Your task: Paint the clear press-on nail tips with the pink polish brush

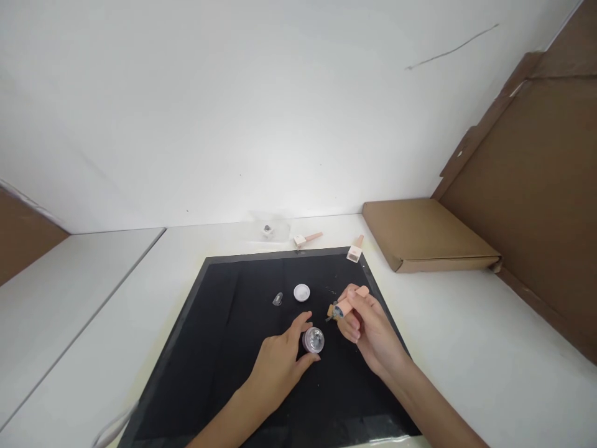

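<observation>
My left hand [280, 354] curls its thumb and fingers around a small clear round jar [314, 340] with shiny silvery stuff in it, low over the black mat [209, 348]. To the right, my right hand [368, 323] pinches a peach-coloured tube-like cap [352, 302] tilted down to the left. Its lower end shows something dark and glittery. Just beside that end is a small yellowish piece [331, 310], partly hidden; I cannot tell whether it is held. Beyond the jar lies a white round lid [301, 292], and left of it a small clear shiny piece [277, 298].
Two small bottles with peach handles, one bottle [300, 241] and another bottle [354, 252], lie at the mat's far edge. A clear flat tray [280, 233] holds a small white-and-grey item. A flat cardboard box [429, 233] sits back right; a white wall [233, 124] rises behind.
</observation>
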`<state>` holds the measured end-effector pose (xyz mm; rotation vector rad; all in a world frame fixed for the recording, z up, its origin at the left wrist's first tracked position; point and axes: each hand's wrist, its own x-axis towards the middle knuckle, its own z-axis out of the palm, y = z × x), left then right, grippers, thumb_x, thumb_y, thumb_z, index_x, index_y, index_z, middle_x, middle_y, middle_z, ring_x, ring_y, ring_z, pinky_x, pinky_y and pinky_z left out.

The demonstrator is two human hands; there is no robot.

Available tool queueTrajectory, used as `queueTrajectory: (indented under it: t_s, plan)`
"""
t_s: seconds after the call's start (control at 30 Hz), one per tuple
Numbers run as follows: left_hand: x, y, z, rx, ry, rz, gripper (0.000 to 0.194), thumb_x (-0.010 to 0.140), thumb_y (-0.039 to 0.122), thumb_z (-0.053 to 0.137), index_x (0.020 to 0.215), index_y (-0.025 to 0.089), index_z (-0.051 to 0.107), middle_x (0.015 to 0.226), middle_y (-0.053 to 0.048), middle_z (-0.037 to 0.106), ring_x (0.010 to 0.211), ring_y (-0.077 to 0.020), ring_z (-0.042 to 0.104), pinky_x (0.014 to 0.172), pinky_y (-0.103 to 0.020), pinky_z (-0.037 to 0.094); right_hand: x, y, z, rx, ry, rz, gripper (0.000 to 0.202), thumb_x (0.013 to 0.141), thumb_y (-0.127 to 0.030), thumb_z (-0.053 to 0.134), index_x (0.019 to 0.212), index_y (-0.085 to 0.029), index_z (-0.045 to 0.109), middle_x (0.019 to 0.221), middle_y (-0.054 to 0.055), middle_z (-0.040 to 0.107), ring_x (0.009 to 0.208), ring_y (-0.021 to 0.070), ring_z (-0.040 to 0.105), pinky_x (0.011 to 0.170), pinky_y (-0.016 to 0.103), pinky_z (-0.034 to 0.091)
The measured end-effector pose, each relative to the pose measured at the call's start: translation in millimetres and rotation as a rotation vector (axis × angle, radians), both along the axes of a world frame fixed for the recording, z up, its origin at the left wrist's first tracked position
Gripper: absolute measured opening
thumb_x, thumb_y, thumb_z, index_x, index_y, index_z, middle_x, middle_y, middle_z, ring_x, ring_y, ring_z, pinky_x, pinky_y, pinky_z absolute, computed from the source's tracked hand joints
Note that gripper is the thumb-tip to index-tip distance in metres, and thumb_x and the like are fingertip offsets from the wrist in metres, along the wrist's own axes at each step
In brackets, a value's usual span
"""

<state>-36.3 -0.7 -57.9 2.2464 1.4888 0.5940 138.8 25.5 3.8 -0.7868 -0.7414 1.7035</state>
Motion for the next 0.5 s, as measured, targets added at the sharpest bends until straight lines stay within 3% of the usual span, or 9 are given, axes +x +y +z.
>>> queueTrajectory:
  t_s: [0.1, 0.17, 0.27, 0.33, 0.4, 0.5]
  plan:
    - [-2.2, 0.7, 2.4, -0.021, -0.010, 0.057, 0.060, 0.072, 0.015, 0.068, 0.126, 0.025, 0.043, 0.113, -0.007, 0.070, 0.090, -0.0277, 0.071, 0.070, -0.034, 0.054, -0.1, -0.6, -0.2, 0.002, 0.001, 0.002, 0.043, 0.075, -0.046, 0.071, 0.060, -0.018, 0.041, 0.041, -0.011, 0.035, 0.036, 0.0026, 0.023, 0.037, 0.017, 0.019]
    - [-5.2, 1.4, 9.6, -0.015, -0.038, 0.074, 0.056, 0.070, 0.015, 0.069, 0.121, 0.024, 0.047, 0.107, -0.007, 0.071, 0.080, -0.0252, 0.071, 0.064, -0.032, 0.053, 0.1, -0.9, -0.7, 0.008, 0.008, 0.005, 0.043, 0.076, -0.045, 0.071, 0.061, -0.018, 0.041, 0.042, -0.011, 0.035, 0.037, 0.0026, 0.023, 0.037, 0.017, 0.018]
    - [-11.9, 4.4, 25.1, -0.065, -0.114, 0.061, 0.049, 0.068, 0.020, 0.069, 0.114, 0.021, 0.051, 0.080, 0.000, 0.066, 0.049, -0.0144, 0.059, 0.051, -0.027, 0.047, 0.7, -0.9, -0.4, 0.021, 0.022, 0.013, 0.041, 0.079, -0.043, 0.069, 0.061, -0.018, 0.041, 0.042, -0.011, 0.035, 0.037, 0.0027, 0.022, 0.038, 0.017, 0.018]
    - [-18.5, 9.3, 32.0, -0.044, -0.193, 0.110, 0.036, 0.073, 0.025, 0.065, 0.106, 0.020, 0.053, 0.066, 0.005, 0.054, 0.048, -0.0124, 0.051, 0.050, -0.024, 0.043, 1.3, -0.8, 0.6, 0.024, 0.029, 0.014, 0.042, 0.080, -0.042, 0.068, 0.061, -0.018, 0.039, 0.043, -0.011, 0.035, 0.037, 0.0028, 0.022, 0.038, 0.017, 0.018]
    - [-27.1, 17.0, 31.5, 0.031, -0.260, 0.225, 0.017, 0.081, 0.028, 0.056, 0.095, 0.019, 0.055, 0.059, 0.007, 0.044, 0.049, -0.0122, 0.047, 0.050, -0.024, 0.041, 1.9, -0.9, 1.9, 0.023, 0.026, 0.012, 0.043, 0.080, -0.043, 0.068, 0.059, -0.019, 0.038, 0.043, -0.010, 0.035, 0.037, 0.0030, 0.022, 0.038, 0.017, 0.018]
    - [-41.0, 31.3, 18.8, 0.151, -0.202, 0.397, 0.016, 0.079, 0.026, 0.056, 0.092, 0.018, 0.059, 0.077, -0.001, 0.056, 0.061, -0.0149, 0.051, 0.059, -0.029, 0.046, 2.4, -1.1, 3.7, 0.007, 0.003, 0.005, 0.045, 0.079, -0.046, 0.067, 0.059, -0.019, 0.038, 0.042, -0.010, 0.034, 0.038, 0.0035, 0.022, 0.038, 0.017, 0.019]
